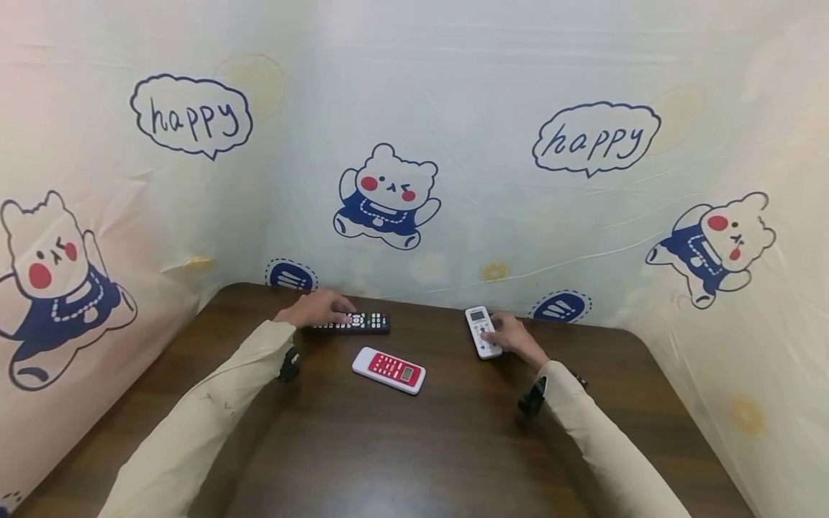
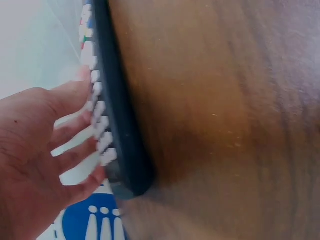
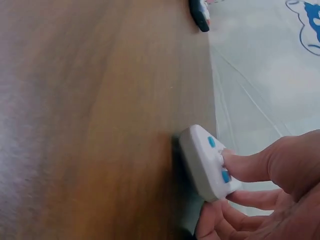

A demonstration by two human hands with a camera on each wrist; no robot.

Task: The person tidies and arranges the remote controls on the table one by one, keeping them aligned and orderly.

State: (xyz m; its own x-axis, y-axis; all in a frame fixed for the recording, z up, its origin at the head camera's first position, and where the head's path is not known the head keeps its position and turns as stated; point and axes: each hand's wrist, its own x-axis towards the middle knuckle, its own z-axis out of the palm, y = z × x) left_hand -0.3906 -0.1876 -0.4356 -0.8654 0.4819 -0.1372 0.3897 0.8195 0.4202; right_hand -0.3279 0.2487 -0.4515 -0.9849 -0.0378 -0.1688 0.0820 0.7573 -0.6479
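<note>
One right hand [image 1: 514, 337], centre-right of frame, pinches white remote [image 1: 478, 329], likely for steadiness; left hand [image 1: 317, 309] touches black remote [image 1: 371, 323], grip unclear

Black remote [image 2: 120, 110], one end beyond left wrist view's top edge (buttons [image 2: 105, 141] blurry).

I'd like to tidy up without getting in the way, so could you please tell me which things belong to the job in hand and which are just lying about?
In use:
black remote, touched by the left hand
white remote, held by the right hand

Seemingly just lying about:
red-and-white remote, untouched on the table
</note>
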